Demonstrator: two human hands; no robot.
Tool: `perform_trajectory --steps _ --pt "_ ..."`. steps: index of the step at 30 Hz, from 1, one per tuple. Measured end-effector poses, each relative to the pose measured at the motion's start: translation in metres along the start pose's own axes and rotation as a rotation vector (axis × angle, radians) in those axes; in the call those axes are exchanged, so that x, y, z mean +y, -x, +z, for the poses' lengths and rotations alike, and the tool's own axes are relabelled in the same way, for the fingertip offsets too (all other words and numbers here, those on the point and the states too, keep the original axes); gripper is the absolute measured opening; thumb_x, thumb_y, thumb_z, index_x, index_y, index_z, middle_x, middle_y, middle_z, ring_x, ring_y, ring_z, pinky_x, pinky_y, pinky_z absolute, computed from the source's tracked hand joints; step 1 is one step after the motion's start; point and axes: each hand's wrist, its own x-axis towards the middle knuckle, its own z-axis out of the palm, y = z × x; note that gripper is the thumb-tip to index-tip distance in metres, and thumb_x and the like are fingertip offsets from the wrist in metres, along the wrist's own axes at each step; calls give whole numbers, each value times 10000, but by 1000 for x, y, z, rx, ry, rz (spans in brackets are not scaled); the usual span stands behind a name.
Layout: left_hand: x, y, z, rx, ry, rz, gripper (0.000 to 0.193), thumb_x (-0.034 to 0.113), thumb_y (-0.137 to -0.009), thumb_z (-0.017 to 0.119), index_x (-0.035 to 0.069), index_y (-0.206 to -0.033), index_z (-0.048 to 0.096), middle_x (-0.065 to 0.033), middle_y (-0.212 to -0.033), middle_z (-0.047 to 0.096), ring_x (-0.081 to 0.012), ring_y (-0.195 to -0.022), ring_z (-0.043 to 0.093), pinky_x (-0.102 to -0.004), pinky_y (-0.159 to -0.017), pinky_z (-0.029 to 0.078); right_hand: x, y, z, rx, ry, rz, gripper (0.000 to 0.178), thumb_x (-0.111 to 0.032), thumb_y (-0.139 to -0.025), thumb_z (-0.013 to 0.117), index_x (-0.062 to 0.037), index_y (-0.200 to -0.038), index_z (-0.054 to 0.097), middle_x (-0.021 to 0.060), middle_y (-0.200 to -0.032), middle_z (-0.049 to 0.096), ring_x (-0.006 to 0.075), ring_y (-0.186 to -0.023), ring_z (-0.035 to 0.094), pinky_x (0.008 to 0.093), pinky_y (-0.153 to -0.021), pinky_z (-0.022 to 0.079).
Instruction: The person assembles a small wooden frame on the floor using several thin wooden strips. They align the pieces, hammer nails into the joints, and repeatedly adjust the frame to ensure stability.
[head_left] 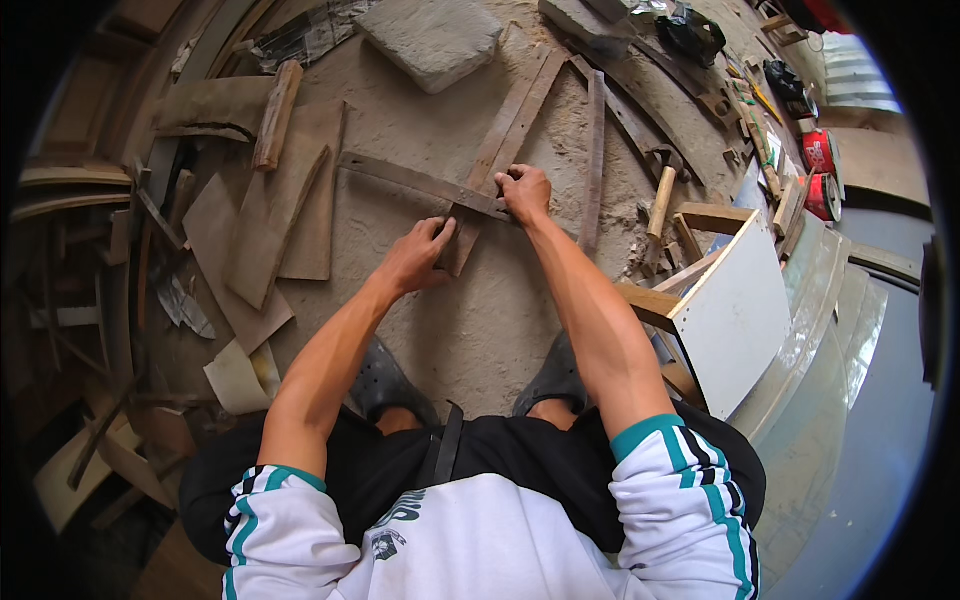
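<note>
A dark wooden strip (400, 180) lies crosswise over a longer brown wooden strip (520, 115), which runs away from me along the dusty ground. My right hand (525, 194) is closed on the right end of the crosswise strip, its fingers curled and thumb pressed in. To the left of the crossing, my left hand (415, 256) has its fingers bent against the longer strip near its close end. How firmly the left fingers grip is partly hidden. Both forearms reach forward over my dark shoes (390, 385).
A stone slab (430, 40) lies at the far side. Wooden boards (265, 225) are piled left. On the right are another strip (593, 160), a hammer (661, 200), a white-panelled wooden frame (735, 315) and red cans (822, 195). Sheet material (820, 400) lines the right edge.
</note>
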Motion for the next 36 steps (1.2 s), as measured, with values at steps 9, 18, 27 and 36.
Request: perform_trajectory --steps 9,18,27,36 --pt "-17 -2 14 16 -27 77 921 197 -659 862 14 -1442 412 -203 -1350 484 -366 -1244 500 -415 -992 493 -8 4 -2 -1 -3 30 334 -193 -837 753 24 -1089 716 150 -881 747 200 -652 724 303 -618 590" --pt "-21 -3 10 31 0 112 904 211 -631 876 57 -1419 461 -180 -1284 522 -352 -1178 546 -404 -936 519 -15 9 -5 -6 -57 56 344 -190 -830 757 34 -1088 712 153 -873 746 199 -637 721 301 -609 587" --pt "14 -3 -2 267 -128 -35 783 470 -736 795 69 -1354 531 -135 -1276 523 -301 -1205 511 -419 -1001 419 6 -2 3 50 24 -29 307 -193 -833 751 32 -1041 723 150 -849 746 201 -639 724 310 -608 580" --pt "39 -56 18 717 349 -868 870 554 -769 764 48 -1398 439 -195 -1381 424 -361 -1330 358 -502 -1119 257 4 2 9 85 61 -65 353 -220 -843 734 23 -1097 708 174 -838 740 215 -650 721 333 -660 565"
